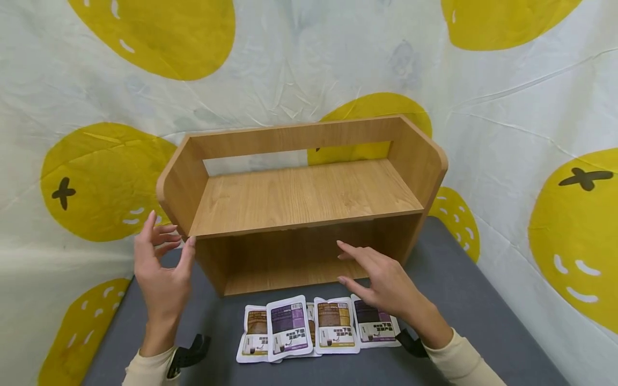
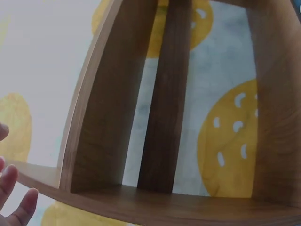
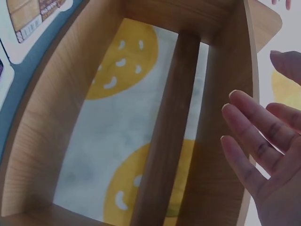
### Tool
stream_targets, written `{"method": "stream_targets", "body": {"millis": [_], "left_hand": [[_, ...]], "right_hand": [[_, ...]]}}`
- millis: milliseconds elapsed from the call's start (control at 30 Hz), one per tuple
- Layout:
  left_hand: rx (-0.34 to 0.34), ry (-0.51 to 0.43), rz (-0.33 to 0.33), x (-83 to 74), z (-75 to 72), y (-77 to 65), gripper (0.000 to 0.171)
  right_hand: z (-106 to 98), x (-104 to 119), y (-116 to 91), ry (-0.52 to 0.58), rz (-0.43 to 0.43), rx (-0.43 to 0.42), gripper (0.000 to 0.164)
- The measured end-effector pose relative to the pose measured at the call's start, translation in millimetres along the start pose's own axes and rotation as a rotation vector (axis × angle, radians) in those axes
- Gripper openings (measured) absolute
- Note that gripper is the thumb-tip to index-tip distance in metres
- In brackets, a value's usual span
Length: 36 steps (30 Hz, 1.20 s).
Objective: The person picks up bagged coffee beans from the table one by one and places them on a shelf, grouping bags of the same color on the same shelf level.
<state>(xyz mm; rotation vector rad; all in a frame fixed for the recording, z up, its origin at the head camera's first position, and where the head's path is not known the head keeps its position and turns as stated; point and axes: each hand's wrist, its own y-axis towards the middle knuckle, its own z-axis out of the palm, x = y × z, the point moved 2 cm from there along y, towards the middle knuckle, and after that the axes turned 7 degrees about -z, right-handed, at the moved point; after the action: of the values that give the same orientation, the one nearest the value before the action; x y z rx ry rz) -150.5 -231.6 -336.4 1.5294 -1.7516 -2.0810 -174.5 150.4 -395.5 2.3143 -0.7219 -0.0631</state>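
Note:
A wooden two-tier shelf (image 1: 309,193) stands in front of me in the head view, its upper board and lower compartment bare. My left hand (image 1: 161,273) is raised beside the shelf's left front corner, fingers spread and holding nothing. My right hand (image 1: 381,279) hovers before the lower compartment, above the packets, with its fingers loosely extended. Below the shelf lie several flat printed packets: a purple-labelled packet (image 1: 289,328) overlaps a brown-labelled packet (image 1: 254,335), another brown-labelled packet (image 1: 336,326) lies to the right, and a second purple-labelled packet (image 1: 376,327) is partly under my right hand.
The dark grey tabletop (image 1: 483,321) carries the shelf and packets. A white cloth (image 1: 299,59) with yellow fruit-like prints hangs behind and at both sides. In the right wrist view, a crossbar (image 3: 169,117) runs across the shelf's open back.

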Motion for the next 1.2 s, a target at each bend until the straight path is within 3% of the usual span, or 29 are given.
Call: {"method": "stream_targets", "body": {"millis": [133,367,500,733,900,1200], "left_hand": [[-0.037,-0.036,-0.075,0.4,-3.3,4.6,0.073],[-0.034,-0.031,-0.153,34.7,-8.8,8.4,0.075],[-0.007,-0.009,-0.179,42.6,-9.4,11.0,0.073],[-0.026,-0.036,-0.251,40.2,-3.8,18.2,0.067],[-0.045,-0.061,-0.276,36.0,-1.1,21.6,0.063],[-0.081,-0.066,-0.29,45.4,3.1,24.5,0.059]], "right_hand": [[3.7,-1.1,-6.4,0.031,0.034,0.017,0.071],[10.9,-5.9,-13.9,0.171,0.093,0.044,0.067],[16.3,-10.9,-18.0,0.312,0.134,0.064,0.064],[24.5,-16.1,-27.2,0.462,0.268,0.121,0.061],[32.3,-19.5,-34.9,0.512,0.292,0.137,0.059],[46.1,-21.4,-45.4,0.613,0.381,0.183,0.06]]}}
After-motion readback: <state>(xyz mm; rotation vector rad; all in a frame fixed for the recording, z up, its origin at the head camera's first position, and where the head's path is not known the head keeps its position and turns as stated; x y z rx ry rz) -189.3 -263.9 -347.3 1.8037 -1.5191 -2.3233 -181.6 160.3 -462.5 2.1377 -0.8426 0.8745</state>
